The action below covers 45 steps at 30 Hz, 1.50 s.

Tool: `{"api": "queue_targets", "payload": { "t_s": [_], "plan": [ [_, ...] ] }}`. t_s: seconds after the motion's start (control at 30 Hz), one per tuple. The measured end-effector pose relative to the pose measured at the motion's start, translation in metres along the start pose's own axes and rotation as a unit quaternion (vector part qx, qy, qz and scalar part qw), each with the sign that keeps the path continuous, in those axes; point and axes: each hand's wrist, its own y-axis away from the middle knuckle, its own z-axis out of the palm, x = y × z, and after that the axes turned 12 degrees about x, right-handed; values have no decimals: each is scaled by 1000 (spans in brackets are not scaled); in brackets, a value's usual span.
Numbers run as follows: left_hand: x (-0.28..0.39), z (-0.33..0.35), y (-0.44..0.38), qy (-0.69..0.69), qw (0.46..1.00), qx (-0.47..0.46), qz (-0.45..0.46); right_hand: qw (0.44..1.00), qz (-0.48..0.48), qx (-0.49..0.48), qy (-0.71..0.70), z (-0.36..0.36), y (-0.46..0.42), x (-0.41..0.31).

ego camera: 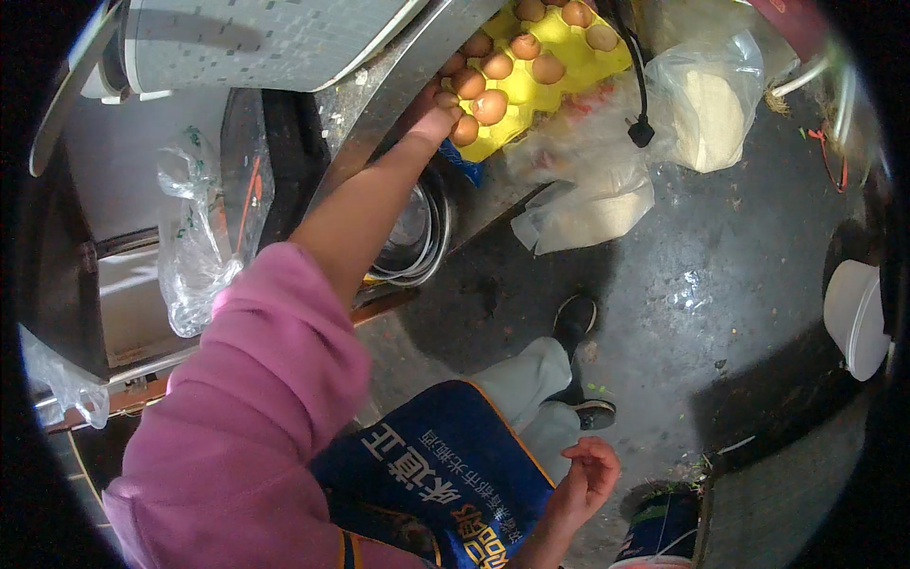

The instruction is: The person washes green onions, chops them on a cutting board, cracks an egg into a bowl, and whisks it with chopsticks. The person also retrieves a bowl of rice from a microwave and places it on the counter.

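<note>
My left hand (431, 116), at the end of a pink sleeve, reaches to the corner of a yellow egg tray (517, 114). Its fingers are beside the brown eggs (490, 107) there and partly hidden, so whether they grip an egg is unclear. Several brown eggs stand in the tray's cups, and other cups are bare. My right hand (586, 475) hangs low in front of the blue apron (434, 462), fingers loosely curled and nothing visible in them.
Metal bowls (419, 242) sit below my left forearm. Beside the tray lie plastic bags with pale contents (611, 213) (711, 117) and a black plug (640, 133). Clear bags (195, 235) hang at left. A white tub (855, 320) stands far right, a dark bucket (657, 530) at lower right.
</note>
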Motion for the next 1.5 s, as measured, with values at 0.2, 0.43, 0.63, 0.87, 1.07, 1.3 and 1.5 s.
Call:
{"api": "queue_targets", "payload": {
  "t_s": [0.2, 0.43, 0.63, 0.87, 1.07, 1.3, 1.5],
  "plan": [
    [4, -3, -7, -41, 998, 1, -56, 1000, 7, 10, -7, -8, 1, 4],
    [-52, 10, -7, 224, 945, 146, -190, 1000, 13, -2, -9, -12, 0, 2],
    [10, -18, 62, 523, 744, 41, -414, 996, 52, -64, 30, -13, -5, 3],
    [-17, -16, 27, 62, 970, 86, -220, 994, 51, -83, 44, -10, 4, -9],
    [-1, 1, 10, -69, 989, 95, -85, 993, 53, -79, 67, -18, 2, 0],
    [-12, 6, 54, -38, 988, 130, 81, 996, 46, -57, 59, -10, 4, -6],
    [-7, 4, 50, -58, 982, 91, 155, 996, 49, -51, 45, -16, 9, -1]
  ]
}}
